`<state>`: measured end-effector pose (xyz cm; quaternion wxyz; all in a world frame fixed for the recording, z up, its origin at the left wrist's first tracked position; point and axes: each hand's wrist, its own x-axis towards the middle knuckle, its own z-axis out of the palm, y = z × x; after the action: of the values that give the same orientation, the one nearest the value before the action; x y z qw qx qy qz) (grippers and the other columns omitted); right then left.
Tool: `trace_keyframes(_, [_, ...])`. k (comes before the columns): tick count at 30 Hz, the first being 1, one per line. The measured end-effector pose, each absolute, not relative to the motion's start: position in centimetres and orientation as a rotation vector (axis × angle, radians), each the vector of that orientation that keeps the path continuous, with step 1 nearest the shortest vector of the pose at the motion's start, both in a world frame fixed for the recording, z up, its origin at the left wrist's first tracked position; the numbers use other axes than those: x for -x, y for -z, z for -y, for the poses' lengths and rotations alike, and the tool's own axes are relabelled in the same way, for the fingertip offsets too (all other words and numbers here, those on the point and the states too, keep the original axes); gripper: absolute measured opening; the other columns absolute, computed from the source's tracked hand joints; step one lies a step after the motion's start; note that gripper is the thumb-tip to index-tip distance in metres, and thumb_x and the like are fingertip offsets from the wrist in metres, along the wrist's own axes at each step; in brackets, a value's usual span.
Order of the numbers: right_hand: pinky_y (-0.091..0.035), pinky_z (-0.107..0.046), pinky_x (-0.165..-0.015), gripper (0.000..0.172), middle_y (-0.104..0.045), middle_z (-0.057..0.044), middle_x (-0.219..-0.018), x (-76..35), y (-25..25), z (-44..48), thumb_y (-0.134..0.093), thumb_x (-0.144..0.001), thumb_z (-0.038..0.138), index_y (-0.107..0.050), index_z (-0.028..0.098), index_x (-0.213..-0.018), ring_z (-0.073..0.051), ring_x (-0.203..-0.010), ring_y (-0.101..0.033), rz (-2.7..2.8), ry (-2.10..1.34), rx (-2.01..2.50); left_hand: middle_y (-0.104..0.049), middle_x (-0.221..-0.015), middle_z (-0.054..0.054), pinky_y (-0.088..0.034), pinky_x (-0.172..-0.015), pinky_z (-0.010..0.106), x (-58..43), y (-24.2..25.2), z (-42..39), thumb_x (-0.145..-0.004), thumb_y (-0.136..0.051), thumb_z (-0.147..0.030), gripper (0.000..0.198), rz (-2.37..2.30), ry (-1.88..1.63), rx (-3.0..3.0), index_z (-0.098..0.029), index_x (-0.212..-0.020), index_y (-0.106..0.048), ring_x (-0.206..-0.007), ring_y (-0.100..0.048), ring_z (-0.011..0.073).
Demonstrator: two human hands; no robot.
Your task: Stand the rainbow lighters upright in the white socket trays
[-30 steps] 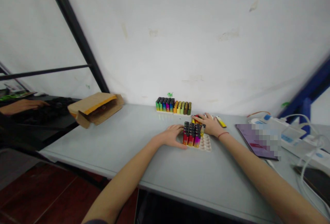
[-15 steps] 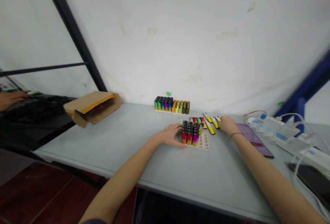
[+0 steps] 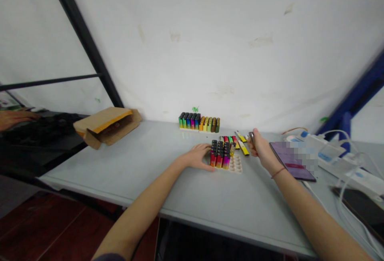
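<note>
My left hand (image 3: pixel 196 157) is curved around the left side of a white tray (image 3: pixel 236 166), its thumb at the front corner and its fingers behind. Red and purple lighters with black tops (image 3: pixel 219 159) stand upright in the tray's left part, beside a yellow one (image 3: pixel 232 149); round hollows show at the right. Over the table to the right of the tray, my right hand (image 3: pixel 261 148) grips a lighter (image 3: pixel 251 135) whose metal top points up; its body is mostly hidden by the fingers. Loose yellow lighters (image 3: pixel 243 148) and some red and green ones (image 3: pixel 230 139) lie behind the tray.
Two full lighter blocks, one blue-green (image 3: pixel 189 121) and one yellow-brown (image 3: pixel 210 125), stand by the wall. An opened cardboard box (image 3: pixel 105 127) lies at the left. A tablet (image 3: pixel 292 163), power strips (image 3: pixel 345 169), cables and a phone (image 3: pixel 361 209) occupy the right. Another person's hand (image 3: pixel 16 119) shows far left.
My right hand has lifted a lighter from the loose ones and turned upright, drawing slightly back toward me. My left hand stays at the tray.
</note>
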<state>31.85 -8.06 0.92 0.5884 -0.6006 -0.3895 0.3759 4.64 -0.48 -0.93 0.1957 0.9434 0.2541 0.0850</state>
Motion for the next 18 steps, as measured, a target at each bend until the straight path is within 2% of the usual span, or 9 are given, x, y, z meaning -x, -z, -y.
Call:
trace_keyframes(4, [-0.027, -0.023, -0.033, 0.050, -0.032, 0.006, -0.041, -31.2, -1.1, 8.1, -0.034, -0.087, 0.068, -0.036, 0.025, -0.061, -0.010, -0.033, -0.031, 0.719, -0.972, 1.323, -0.041, -0.151, 0.017, -0.024, -0.118, 0.046, -4.7, 0.9, 0.4, -0.070, -0.074, -0.067, 0.093, -0.702, -0.240, -2.645, -0.015, -0.142, -0.045, -0.139, -0.037, 0.0374])
trace_keyframes(8, [-0.015, -0.023, -0.031, 0.049, -0.022, 0.008, -0.040, -30.6, -0.3, 8.1, -0.030, -0.088, 0.064, -0.030, 0.026, -0.057, -0.009, -0.030, -0.019, 0.612, -0.973, 1.252, -0.040, -0.152, 0.017, -0.024, -0.118, 0.046, -4.6, 0.8, 0.4, -0.070, -0.074, -0.066, 0.094, -0.705, -0.232, -2.633, -0.016, -0.143, -0.044, -0.140, -0.036, 0.0370])
trace_keyframes(11, [-0.013, -0.024, -0.031, 0.051, -0.018, 0.008, -0.040, -29.9, 0.9, 8.0, -0.027, -0.086, 0.068, -0.026, 0.027, -0.056, -0.009, -0.029, -0.017, 0.616, -0.959, 1.230, -0.039, -0.152, 0.017, -0.024, -0.118, 0.046, -4.6, 0.7, 0.4, -0.069, -0.074, -0.067, 0.095, -0.712, -0.223, -2.625, -0.015, -0.143, -0.044, -0.140, -0.035, 0.0375])
trace_keyframes(18, [-0.012, -0.027, -0.030, 0.052, -0.017, 0.007, -0.039, -29.3, 3.1, 7.3, -0.022, -0.086, 0.071, -0.026, 0.028, -0.058, -0.010, -0.029, -0.015, 0.782, -0.797, 1.235, -0.041, -0.151, 0.017, -0.024, -0.118, 0.045, -4.6, 0.8, 0.3, -0.069, -0.075, -0.066, 0.094, -0.717, -0.238, -2.634, -0.015, -0.142, -0.045, -0.139, -0.036, 0.0370])
